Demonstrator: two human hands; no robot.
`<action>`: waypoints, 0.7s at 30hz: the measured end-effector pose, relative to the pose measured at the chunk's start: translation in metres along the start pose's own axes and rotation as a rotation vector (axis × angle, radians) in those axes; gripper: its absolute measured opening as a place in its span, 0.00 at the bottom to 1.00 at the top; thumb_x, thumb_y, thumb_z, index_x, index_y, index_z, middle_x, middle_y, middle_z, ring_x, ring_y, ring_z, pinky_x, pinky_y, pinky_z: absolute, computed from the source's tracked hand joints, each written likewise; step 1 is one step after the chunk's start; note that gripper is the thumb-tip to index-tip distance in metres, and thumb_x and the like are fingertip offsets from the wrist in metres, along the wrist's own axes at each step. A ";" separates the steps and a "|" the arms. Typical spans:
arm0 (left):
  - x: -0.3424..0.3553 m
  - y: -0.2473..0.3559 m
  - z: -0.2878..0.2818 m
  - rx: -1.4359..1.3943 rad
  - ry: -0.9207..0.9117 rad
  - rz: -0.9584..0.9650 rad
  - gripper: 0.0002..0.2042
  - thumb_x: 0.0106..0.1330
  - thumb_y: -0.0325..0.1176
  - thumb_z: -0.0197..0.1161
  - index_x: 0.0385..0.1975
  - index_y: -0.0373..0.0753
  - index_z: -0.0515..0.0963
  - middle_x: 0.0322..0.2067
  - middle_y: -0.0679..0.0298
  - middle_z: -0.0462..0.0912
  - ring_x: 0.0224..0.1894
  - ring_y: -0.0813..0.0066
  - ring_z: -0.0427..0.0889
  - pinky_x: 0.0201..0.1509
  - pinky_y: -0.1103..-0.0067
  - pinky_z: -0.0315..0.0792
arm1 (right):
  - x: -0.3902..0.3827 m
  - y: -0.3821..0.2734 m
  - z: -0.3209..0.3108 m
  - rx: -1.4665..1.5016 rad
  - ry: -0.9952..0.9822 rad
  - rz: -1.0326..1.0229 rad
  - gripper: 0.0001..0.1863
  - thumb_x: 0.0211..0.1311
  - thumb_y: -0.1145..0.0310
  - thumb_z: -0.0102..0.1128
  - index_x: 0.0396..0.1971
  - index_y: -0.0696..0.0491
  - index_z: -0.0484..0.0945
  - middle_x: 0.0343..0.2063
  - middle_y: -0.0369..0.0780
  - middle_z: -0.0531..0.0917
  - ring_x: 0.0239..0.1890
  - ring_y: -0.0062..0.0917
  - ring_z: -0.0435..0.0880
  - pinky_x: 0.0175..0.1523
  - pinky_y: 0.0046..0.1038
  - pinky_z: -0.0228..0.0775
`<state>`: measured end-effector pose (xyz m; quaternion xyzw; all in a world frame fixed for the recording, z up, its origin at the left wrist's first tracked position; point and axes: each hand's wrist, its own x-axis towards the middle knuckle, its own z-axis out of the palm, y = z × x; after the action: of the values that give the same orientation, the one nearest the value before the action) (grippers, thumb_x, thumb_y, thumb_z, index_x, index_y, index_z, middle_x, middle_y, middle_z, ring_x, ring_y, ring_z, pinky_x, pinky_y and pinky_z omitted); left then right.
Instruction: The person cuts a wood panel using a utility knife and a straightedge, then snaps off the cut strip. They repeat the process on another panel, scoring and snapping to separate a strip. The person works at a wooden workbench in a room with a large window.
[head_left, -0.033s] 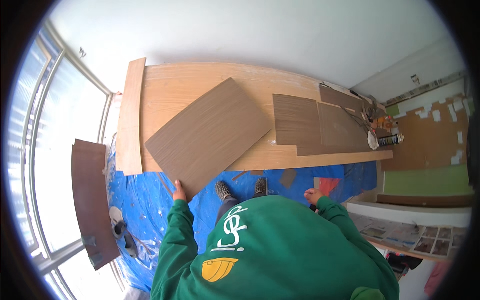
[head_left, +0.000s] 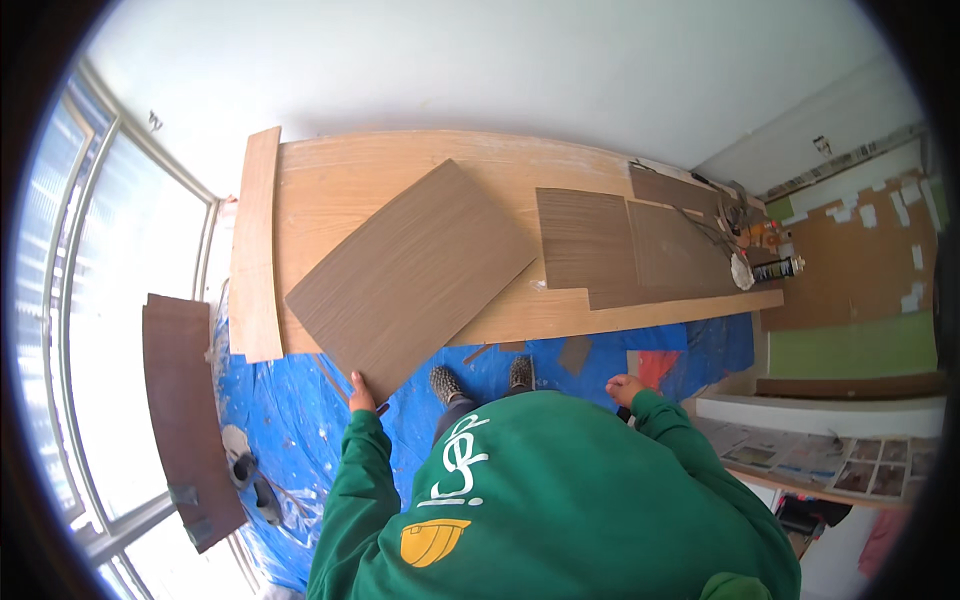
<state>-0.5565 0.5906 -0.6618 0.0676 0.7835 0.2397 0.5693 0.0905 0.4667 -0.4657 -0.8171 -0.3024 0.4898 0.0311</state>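
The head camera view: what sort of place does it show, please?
Probably a room under renovation or a makeshift workshop: blue plastic sheeting is spread underfoot, and a brown wood-grain panel lies on a long light-wood worktop.

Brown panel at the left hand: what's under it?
Light wood surface shows around the brown panel, blue sheeting around its near corner, held by the left hand. Whatever lies directly beneath is covered.

The large brown panel (head_left: pixel 415 278) looks matt and wood-grained, the worktop (head_left: pixel 340 185) wooden, the floor sheet (head_left: pixel 290 420) glossy plastic.
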 end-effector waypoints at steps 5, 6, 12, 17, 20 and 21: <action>-0.034 -0.014 0.006 -0.278 -0.114 -0.033 0.50 0.62 0.78 0.54 0.70 0.38 0.63 0.54 0.43 0.78 0.46 0.40 0.83 0.48 0.50 0.81 | 0.011 0.003 0.016 -0.046 0.009 -0.030 0.21 0.64 0.52 0.68 0.49 0.51 0.85 0.42 0.43 0.88 0.44 0.33 0.87 0.50 0.36 0.79; -0.037 -0.011 0.004 -0.287 -0.119 -0.040 0.50 0.62 0.78 0.55 0.70 0.37 0.63 0.53 0.43 0.78 0.46 0.40 0.83 0.47 0.50 0.81 | 0.013 0.001 0.018 -0.092 0.020 -0.041 0.21 0.64 0.52 0.68 0.49 0.51 0.85 0.43 0.43 0.88 0.46 0.35 0.87 0.51 0.37 0.78; -0.036 -0.011 -0.003 -0.291 -0.098 0.081 0.48 0.62 0.74 0.60 0.64 0.32 0.65 0.50 0.46 0.76 0.43 0.44 0.81 0.41 0.52 0.83 | 0.015 -0.012 0.023 -0.151 0.089 -0.126 0.20 0.62 0.50 0.67 0.46 0.49 0.86 0.44 0.45 0.88 0.49 0.40 0.86 0.56 0.39 0.76; -0.041 -0.008 -0.012 -0.346 -0.289 0.127 0.46 0.66 0.69 0.60 0.68 0.32 0.62 0.60 0.45 0.68 0.55 0.44 0.74 0.47 0.49 0.81 | 0.013 -0.015 0.023 -0.233 0.101 -0.127 0.20 0.62 0.52 0.68 0.46 0.51 0.87 0.41 0.44 0.89 0.44 0.37 0.87 0.53 0.37 0.77; -0.045 0.001 -0.015 -0.129 -0.307 0.185 0.41 0.71 0.66 0.57 0.65 0.31 0.64 0.59 0.45 0.69 0.55 0.43 0.74 0.47 0.48 0.82 | 0.015 -0.014 0.021 -0.279 0.098 -0.091 0.19 0.62 0.52 0.68 0.45 0.51 0.87 0.40 0.45 0.89 0.44 0.37 0.87 0.53 0.37 0.77; -0.048 0.003 -0.017 -0.108 -0.312 0.186 0.40 0.71 0.65 0.56 0.65 0.31 0.64 0.59 0.44 0.69 0.54 0.43 0.75 0.46 0.47 0.82 | 0.015 -0.013 0.021 -0.260 0.099 -0.090 0.19 0.62 0.52 0.68 0.45 0.51 0.87 0.40 0.45 0.89 0.44 0.37 0.87 0.53 0.37 0.77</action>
<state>-0.5565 0.5699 -0.6151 0.1452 0.6621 0.3196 0.6621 0.0725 0.4799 -0.4841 -0.8230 -0.3979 0.4035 -0.0382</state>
